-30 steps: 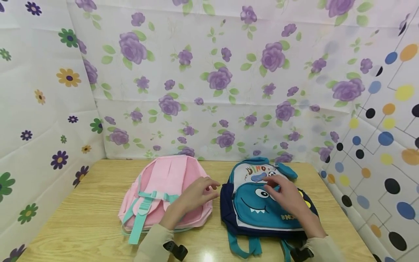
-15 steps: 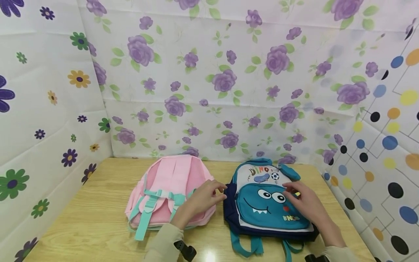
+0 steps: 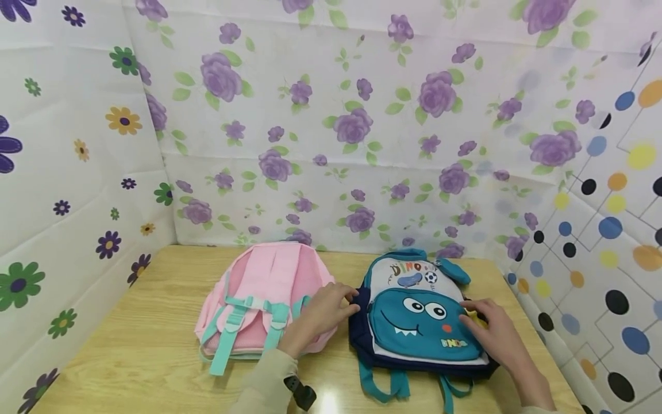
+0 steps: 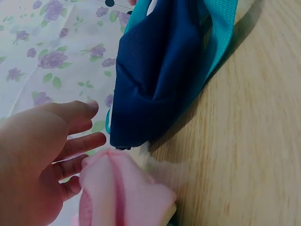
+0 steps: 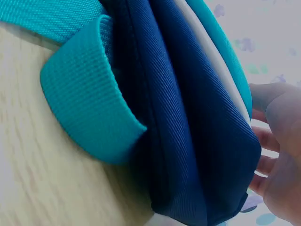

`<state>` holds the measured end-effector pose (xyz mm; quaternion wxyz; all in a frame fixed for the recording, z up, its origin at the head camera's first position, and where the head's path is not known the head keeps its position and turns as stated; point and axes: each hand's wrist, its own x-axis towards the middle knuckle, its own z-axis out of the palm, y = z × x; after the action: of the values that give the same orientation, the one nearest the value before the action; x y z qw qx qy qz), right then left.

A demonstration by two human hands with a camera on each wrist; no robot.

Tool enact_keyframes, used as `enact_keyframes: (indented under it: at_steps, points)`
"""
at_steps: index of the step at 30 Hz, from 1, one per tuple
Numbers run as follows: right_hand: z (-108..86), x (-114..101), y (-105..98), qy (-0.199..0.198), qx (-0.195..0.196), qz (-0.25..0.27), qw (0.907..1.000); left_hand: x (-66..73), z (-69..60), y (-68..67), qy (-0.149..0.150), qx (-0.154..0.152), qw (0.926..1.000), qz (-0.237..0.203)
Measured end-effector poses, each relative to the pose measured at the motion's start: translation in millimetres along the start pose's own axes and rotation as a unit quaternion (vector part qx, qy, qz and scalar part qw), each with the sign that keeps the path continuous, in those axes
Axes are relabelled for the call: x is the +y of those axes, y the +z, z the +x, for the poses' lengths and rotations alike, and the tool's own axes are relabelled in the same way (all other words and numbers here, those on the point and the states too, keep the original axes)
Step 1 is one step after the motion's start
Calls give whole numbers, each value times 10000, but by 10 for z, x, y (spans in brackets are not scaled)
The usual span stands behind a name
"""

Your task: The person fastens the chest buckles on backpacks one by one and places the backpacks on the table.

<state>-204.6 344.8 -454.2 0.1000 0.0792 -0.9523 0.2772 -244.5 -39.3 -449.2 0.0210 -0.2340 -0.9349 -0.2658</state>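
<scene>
Right fingers [image 5: 267, 139] flank a blue twill backpack [image 5: 211, 117]; ribbed straps [image 5: 84, 89] loop.

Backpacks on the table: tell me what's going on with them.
A person's right grip is at the right edge of the blue dinosaur backpack; whether it touches is hard to tell. Their left grip, relaxed, is near that bag's left edge, partly in front of the pink backpack. Both bags rest on the table.

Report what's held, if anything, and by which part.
Left hand: nothing held. Right hand: at the right side of the teal-and-navy fabric dinosaur backpack; grip can't be told.
</scene>
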Motion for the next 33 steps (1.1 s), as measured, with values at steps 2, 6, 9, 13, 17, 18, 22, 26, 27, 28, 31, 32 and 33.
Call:
enact_keyframes:
  at_steps: [2, 6, 9, 13, 17, 18, 22, 26, 27, 28, 31, 32, 33]
  points:
    - [21, -2, 1, -20, -1, -28, 10000, 31, 38, 17, 21, 19, 9998, 172]
    - [19, 28, 21, -33, -33, -190, 9998, 113, 84, 71, 6, -45, 9989, 457]
    - [21, 58, 42, -51, -70, -262, 9996, 158, 100, 109, -163, -76, 9981, 586]
    - [32, 77, 64, -78, -150, -295, 9994, 177, 105, 154, -360, -40, 9962, 798]
    - [44, 85, 59, -102, -257, -359, 9990, 174, 111, 192, -484, 1, 9945, 934]
    - [45, 87, 53, -93, -293, -349, 9989, 173, 116, 202, -511, 8, 9940, 963]
    - [84, 79, 62, -37, -537, -271, 9982, 148, 118, 205, -652, -45, 9920, 1080]
    - [102, 84, 78, 112, -891, -278, 9956, 148, 118, 205, -740, -319, 9890, 1241]
    - [99, 89, 83, 159, -997, -291, 9945, 150, 118, 210, -764, -410, 9884, 1250]
    - [97, 96, 84, 211, -1070, -295, 9936, 155, 118, 215, -783, -493, 9881, 1229]
    - [83, 127, 85, 362, -1194, -305, 9917, 173, 129, 237, -796, -643, 9882, 1138]
    - [80, 141, 87, 393, -1208, -296, 9915, 179, 137, 245, -792, -657, 9883, 1127]
    - [76, 153, 88, 415, -1227, -302, 9911, 185, 145, 252, -782, -657, 9883, 1131]
